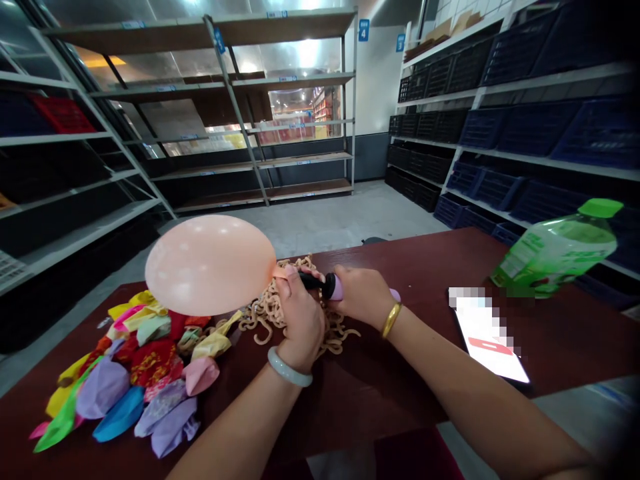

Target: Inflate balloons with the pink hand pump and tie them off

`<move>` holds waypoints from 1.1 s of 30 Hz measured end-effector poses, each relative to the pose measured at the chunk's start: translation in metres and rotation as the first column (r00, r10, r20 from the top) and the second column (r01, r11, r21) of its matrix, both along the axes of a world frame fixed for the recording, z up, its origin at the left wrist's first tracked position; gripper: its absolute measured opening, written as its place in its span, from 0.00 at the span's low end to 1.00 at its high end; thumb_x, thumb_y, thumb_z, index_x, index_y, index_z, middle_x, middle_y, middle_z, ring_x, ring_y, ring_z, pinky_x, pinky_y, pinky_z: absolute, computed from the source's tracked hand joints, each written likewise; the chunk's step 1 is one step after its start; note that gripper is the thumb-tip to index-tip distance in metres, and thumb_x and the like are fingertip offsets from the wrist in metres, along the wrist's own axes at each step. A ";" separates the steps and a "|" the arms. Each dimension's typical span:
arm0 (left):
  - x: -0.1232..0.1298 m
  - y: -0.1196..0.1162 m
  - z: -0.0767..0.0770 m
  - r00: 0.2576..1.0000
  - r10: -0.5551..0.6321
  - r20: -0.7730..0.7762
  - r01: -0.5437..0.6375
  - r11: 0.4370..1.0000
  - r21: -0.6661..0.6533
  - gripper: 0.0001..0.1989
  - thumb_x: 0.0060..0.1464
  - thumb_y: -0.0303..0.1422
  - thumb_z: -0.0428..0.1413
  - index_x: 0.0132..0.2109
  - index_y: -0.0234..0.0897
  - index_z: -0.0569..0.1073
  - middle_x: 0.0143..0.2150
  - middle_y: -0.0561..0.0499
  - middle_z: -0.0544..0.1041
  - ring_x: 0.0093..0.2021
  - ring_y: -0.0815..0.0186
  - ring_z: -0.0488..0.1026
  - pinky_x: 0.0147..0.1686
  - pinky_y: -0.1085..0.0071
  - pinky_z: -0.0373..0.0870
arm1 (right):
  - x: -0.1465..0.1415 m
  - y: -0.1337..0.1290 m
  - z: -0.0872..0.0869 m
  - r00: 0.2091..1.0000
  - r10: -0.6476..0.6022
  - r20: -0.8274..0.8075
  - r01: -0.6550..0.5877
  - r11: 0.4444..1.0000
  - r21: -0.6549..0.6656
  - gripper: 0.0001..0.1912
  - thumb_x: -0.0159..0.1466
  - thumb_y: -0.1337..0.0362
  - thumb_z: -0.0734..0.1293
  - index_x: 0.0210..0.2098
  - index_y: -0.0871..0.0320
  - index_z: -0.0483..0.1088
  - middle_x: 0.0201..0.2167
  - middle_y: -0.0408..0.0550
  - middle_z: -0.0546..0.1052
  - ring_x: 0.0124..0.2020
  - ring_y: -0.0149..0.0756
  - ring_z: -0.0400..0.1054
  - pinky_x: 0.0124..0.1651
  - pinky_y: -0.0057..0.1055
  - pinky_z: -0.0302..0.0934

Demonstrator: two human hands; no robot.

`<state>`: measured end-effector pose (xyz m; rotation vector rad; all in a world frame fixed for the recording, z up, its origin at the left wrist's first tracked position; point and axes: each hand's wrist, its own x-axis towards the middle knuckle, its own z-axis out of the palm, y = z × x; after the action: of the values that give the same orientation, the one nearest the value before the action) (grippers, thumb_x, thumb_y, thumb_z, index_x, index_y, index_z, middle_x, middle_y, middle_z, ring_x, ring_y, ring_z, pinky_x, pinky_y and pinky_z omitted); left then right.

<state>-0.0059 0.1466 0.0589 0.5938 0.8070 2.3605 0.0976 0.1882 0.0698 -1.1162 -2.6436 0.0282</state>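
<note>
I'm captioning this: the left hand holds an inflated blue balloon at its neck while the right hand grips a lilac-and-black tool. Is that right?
The colour is wrong: the head view shows the inflated balloon is peach, not blue. The rest stands.

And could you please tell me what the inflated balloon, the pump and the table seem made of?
Balloon: probably latex, glossy, taut skin catching light spots. Pump: likely plastic, smooth, with rigid black and lilac parts. Table: perhaps wood or laminate, reddish-brown, faintly shiny.
</note>
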 end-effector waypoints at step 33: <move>-0.065 -0.008 0.021 0.996 0.073 -0.058 -0.070 0.996 0.060 0.13 0.54 0.39 0.59 0.35 0.39 0.62 0.29 0.55 0.68 0.27 0.70 0.69 0.30 0.71 0.69 | -0.004 0.006 -0.007 0.999 0.014 -0.043 -0.016 0.999 -0.045 0.21 0.60 0.43 0.63 0.40 0.54 0.66 0.34 0.48 0.78 0.35 0.41 0.74 0.31 0.30 0.53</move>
<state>-0.0714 0.1384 0.0803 0.6732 0.8013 2.4487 0.0940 0.1943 0.0627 -1.0977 -2.6256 0.1146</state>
